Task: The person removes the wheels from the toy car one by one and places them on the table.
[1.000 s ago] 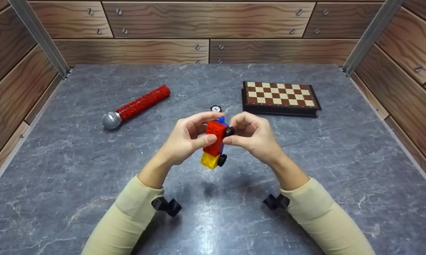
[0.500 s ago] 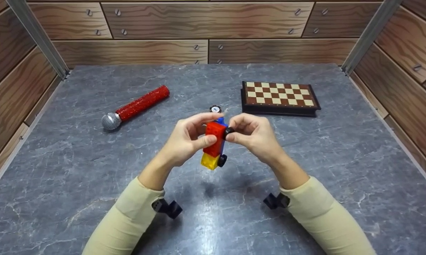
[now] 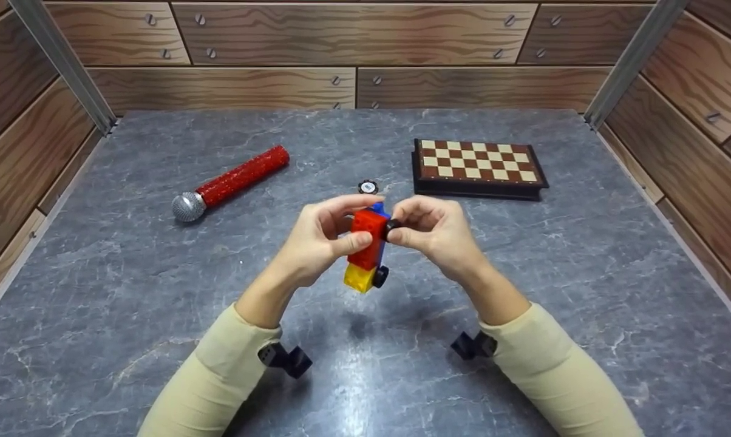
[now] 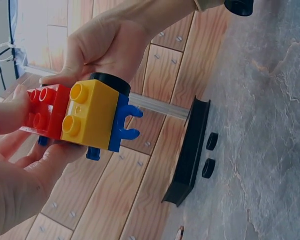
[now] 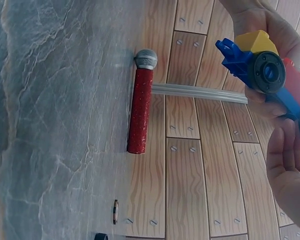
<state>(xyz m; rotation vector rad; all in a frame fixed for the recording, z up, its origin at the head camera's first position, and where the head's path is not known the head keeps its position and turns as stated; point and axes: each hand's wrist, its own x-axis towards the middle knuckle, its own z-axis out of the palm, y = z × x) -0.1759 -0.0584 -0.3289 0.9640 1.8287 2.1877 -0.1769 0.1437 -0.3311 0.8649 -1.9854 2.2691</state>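
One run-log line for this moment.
left hand: holds brick car | right hand: pinches black wheel at car | table: loose wheel

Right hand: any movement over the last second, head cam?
Barely. The right hand still pinches the black wheel at the brick car, having edged slightly toward it; its spot below the chessboard is unchanged.

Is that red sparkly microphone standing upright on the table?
No, the microphone lies flat on its side on the grey table, well away from both hands.
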